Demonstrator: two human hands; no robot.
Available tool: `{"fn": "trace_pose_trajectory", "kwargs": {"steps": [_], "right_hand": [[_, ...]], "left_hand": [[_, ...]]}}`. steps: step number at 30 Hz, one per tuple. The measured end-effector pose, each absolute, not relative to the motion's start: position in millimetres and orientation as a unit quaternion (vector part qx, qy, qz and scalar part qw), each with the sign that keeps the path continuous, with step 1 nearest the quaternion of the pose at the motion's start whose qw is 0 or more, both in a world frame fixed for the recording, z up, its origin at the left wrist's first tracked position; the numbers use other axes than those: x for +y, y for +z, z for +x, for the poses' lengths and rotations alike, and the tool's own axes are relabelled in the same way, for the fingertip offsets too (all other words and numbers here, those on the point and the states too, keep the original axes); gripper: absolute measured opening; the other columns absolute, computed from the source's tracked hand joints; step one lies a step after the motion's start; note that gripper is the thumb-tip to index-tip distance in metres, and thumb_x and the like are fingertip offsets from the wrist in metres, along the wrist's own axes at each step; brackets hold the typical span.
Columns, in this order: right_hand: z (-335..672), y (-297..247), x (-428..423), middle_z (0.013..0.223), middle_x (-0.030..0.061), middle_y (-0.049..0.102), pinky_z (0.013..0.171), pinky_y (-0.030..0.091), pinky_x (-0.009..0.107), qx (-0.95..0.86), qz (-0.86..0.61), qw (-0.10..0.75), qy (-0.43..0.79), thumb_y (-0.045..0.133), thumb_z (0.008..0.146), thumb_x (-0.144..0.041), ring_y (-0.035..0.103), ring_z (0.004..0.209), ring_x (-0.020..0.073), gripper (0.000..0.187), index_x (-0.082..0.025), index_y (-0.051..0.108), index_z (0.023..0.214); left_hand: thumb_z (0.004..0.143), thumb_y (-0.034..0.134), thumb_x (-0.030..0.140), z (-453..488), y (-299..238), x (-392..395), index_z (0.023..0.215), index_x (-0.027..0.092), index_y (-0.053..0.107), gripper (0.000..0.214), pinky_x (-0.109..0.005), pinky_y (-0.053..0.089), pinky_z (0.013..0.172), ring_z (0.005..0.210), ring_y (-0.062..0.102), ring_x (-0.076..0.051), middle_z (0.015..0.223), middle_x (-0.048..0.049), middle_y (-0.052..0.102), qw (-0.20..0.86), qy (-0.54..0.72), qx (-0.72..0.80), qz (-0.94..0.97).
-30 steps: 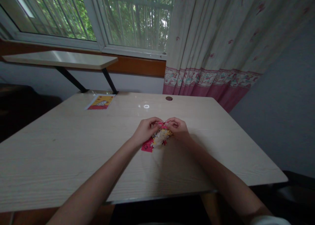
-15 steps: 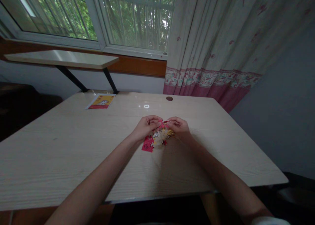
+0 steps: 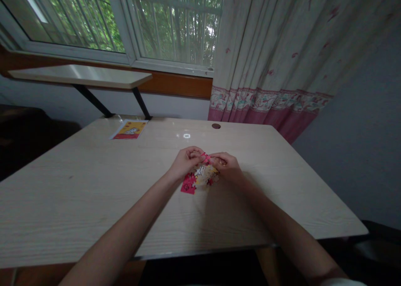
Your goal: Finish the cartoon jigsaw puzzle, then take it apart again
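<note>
My left hand (image 3: pixel 187 160) is closed, pinching pink jigsaw puzzle pieces (image 3: pixel 206 157) just above the table. From the other side my right hand (image 3: pixel 228 165) closes its fingertips on the same small pink cluster. Below and between the hands lies a pile of loose puzzle pieces (image 3: pixel 205 175), white, yellow and red. A joined pink section (image 3: pixel 188 185) with a dark outline drawing rests at the pile's near left. The right fingers hide part of the pile, and single pieces are too small to tell apart.
A yellow and red picture sheet (image 3: pixel 130 129) lies at the table's back left, by the black legs of a raised shelf (image 3: pixel 84 75). The pale wooden table (image 3: pixel 125 211) has a round brown cable hole (image 3: pixel 216 126) at its far edge. A curtain (image 3: pixel 266 98) hangs behind.
My right hand has shifted slightly left, its fingertips coming onto the pink pieces and covering more of them. The left hand stays almost where it was.
</note>
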State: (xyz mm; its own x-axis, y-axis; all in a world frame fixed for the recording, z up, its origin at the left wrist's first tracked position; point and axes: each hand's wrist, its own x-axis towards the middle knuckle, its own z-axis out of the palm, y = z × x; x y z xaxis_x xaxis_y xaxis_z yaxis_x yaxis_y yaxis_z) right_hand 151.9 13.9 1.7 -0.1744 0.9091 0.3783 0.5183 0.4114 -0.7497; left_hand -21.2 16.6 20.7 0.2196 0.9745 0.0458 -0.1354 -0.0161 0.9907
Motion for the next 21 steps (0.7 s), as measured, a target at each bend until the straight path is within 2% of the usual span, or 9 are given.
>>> {"fn": "trace_pose_trajectory", "kwargs": {"steps": [3, 10, 14, 18, 21], "right_hand": [[146.9, -0.8, 12.9, 0.076, 0.0032, 0.064, 0.066, 0.044, 0.024, -0.716, -0.489, 0.442, 0.229, 0.060, 0.072, -0.033, 0.056, 0.070, 0.0137, 0.018, -0.019, 0.068, 0.080], [150.6, -0.8, 15.3, 0.066, 0.0004, 0.059, 0.059, 0.041, 0.022, -0.710, -0.517, 0.425, 0.221, 0.057, 0.072, -0.033, 0.050, 0.060, 0.0111, 0.017, -0.018, 0.066, 0.074], [149.4, -2.6, 14.7, 0.066, -0.0001, 0.059, 0.058, 0.041, 0.022, -0.714, -0.512, 0.422, 0.221, 0.059, 0.072, -0.032, 0.051, 0.059, 0.0108, 0.014, -0.019, 0.066, 0.073], [148.8, -1.6, 14.6, 0.066, 0.0011, 0.062, 0.065, 0.041, 0.024, -0.757, -0.471, 0.426, 0.152, 0.060, 0.073, -0.028, 0.053, 0.066, 0.0131, 0.010, -0.020, 0.067, 0.073], [152.3, 1.8, 16.2, 0.068, 0.0014, 0.063, 0.068, 0.040, 0.024, -0.775, -0.471, 0.398, 0.136, 0.058, 0.075, -0.026, 0.053, 0.069, 0.0135, 0.010, -0.020, 0.067, 0.074]], "left_hand": [[0.061, 0.069, 0.022, -21.0, 18.9, 16.7, 0.073, 0.013, 0.059, 0.018, -0.021, 0.043, 0.053, 0.055, 0.058, -0.011, 0.063, -0.0023, 0.065, 0.575, 0.462, 0.385, 0.555], [0.068, 0.063, 0.024, -22.5, 14.3, 19.6, 0.072, 0.012, 0.063, 0.013, -0.024, 0.043, 0.061, 0.062, 0.056, -0.012, 0.067, -0.0043, 0.064, 0.468, 0.451, 0.426, 0.629], [0.066, 0.064, 0.025, -20.3, 13.7, 18.6, 0.075, 0.012, 0.062, 0.015, -0.023, 0.042, 0.058, 0.060, 0.056, -0.012, 0.067, -0.0040, 0.063, 0.488, 0.442, 0.416, 0.627], [0.064, 0.065, 0.024, -20.6, 13.5, 20.8, 0.075, 0.013, 0.059, 0.017, -0.020, 0.037, 0.049, 0.049, 0.050, -0.009, 0.057, 0.0001, 0.059, 0.519, 0.459, 0.428, 0.581], [0.065, 0.062, 0.024, -24.2, 11.4, 23.6, 0.080, 0.012, 0.060, 0.019, -0.020, 0.034, 0.045, 0.045, 0.048, -0.009, 0.054, 0.0007, 0.058, 0.504, 0.441, 0.458, 0.584]]}}
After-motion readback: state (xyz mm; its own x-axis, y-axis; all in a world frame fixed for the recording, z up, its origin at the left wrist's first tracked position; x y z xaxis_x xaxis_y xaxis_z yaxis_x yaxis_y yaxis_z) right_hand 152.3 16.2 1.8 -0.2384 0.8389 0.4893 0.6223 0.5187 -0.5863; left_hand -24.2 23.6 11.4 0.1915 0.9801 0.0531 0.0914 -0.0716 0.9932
